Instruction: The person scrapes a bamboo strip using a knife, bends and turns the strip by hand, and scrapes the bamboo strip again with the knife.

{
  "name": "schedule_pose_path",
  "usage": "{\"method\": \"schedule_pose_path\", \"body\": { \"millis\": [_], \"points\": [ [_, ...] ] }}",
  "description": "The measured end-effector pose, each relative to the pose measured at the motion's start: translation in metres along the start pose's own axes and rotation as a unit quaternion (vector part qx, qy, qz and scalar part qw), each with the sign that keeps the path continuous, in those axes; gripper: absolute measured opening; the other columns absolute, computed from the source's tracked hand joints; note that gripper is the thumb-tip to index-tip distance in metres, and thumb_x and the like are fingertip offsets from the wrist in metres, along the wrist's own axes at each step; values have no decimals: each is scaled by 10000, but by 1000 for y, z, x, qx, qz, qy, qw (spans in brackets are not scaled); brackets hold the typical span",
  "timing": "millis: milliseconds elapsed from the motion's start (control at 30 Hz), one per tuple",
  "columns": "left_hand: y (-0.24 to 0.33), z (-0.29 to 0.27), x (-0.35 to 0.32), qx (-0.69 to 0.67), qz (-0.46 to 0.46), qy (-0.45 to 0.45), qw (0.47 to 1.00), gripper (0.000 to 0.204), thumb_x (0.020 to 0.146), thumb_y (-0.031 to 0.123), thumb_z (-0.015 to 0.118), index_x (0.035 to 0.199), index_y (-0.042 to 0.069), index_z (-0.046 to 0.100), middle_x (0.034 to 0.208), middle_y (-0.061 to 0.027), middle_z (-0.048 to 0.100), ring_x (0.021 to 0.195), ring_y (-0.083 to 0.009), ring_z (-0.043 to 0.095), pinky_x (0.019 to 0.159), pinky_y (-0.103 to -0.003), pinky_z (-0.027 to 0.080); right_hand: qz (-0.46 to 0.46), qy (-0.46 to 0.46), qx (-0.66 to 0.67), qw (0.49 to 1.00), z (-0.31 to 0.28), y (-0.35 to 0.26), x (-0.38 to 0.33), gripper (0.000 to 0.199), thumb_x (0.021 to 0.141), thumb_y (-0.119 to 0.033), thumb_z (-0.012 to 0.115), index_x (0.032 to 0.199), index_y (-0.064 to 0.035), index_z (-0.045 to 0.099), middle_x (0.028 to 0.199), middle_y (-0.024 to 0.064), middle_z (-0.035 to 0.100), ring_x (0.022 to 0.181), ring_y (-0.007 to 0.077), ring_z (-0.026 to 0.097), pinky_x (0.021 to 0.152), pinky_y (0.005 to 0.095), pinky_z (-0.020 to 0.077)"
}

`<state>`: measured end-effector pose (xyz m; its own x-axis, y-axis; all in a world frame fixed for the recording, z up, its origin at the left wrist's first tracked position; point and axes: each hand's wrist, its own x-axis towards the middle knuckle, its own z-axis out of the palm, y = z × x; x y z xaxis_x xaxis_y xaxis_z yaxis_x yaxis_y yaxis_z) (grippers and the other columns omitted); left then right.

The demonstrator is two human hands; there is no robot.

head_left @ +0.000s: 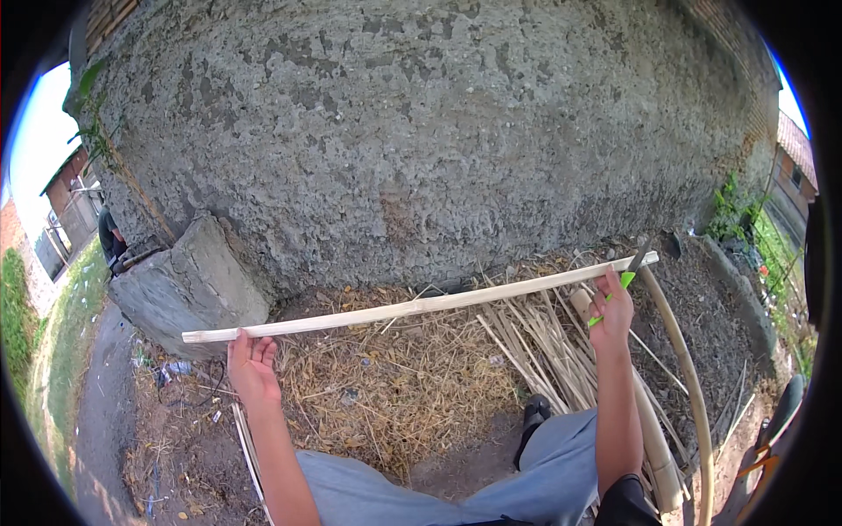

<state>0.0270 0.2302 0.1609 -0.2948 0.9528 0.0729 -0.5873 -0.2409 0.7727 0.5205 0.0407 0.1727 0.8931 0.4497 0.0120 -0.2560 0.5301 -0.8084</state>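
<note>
And here's the left hand (254,364) lightly pinching the strip (421,305), which spans across to the right hand (614,307), closed around strip and knife (626,280) together: best held steady, edge turned outward!

Landmark = strip (421,305): L hand (254,368) nr its L end, R hand (613,314) nr its R end, w/ knife (626,280) in R hand. Behind strip: wall (491,158); behind its L end, block (189,276). Below strip's mid: straw (395,386) on ground. Below its R half: slat pile (557,342); below its R end, pole (687,377).
</note>
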Motion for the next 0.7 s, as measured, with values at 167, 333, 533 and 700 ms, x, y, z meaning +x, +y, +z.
{"method": "schedule_pose_path", "body": {
  "millis": [167,333,533,700],
  "points": [
    [-46,11,31,-18,13,8,1000,281,951,274,622,1121,84,503,993,-58,616,823,-190,615,717,-341,535,86,-37,-6,996,5,57,21,177,950,-275,627,909,-127,540,781,-4,572,448,33,349,393,209,285],
    [-61,3,31,9,-66,-17,998,312,961,298,609,1181,102,508,1106,-86,632,867,-203,639,710,-342,553,195,15,-22,981,-14,97,43,158,955,-258,613,922,-115,555,778,-15,561,466,40,350,404,234,275],
    [-55,-8,21,-20,-45,-12,999,330,962,284,611,1213,92,516,1110,-93,633,834,-192,651,679,-315,560,174,41,-24,984,11,89,35,159,950,-258,624,853,-160,547,708,-60,527,431,26,328,383,208,258],
    [-47,7,1,6,-66,-29,997,341,965,291,604,1216,79,513,1114,-100,632,829,-205,659,666,-318,567,174,50,14,983,-2,79,26,161,938,-246,642,837,-175,538,729,-77,521,442,21,327,381,204,251]
  ]
}}
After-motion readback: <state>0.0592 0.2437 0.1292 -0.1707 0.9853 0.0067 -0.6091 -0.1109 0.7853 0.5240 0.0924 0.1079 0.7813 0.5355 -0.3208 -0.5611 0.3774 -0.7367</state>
